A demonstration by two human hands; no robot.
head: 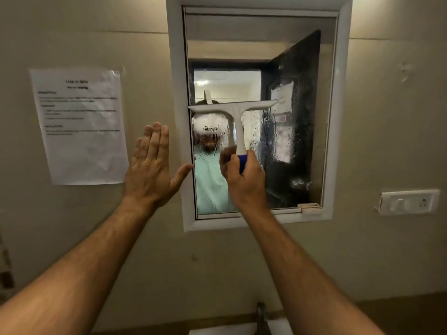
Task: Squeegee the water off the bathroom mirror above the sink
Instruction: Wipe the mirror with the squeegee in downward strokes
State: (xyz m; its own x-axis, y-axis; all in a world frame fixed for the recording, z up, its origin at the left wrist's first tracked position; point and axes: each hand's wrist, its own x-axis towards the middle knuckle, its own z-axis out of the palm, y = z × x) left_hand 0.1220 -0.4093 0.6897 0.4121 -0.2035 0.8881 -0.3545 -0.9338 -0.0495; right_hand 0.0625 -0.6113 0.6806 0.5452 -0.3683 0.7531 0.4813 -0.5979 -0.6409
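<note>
Now the right hand [243,176] is gripping the blue handle of the white squeegee [233,108], fingers curled tight around it. Its blade is lying across the left part of the mirror [300,131], about halfway up. Drops are sitting below the blade, so this looks like a downward wipe. Next, it needs pulling straight down, pressed flat. The left hand [151,165] is resting open and flat on the wall beside the frame. A paper notice [79,126] is hanging nearby, and maybe a tap [262,315] below.
</note>
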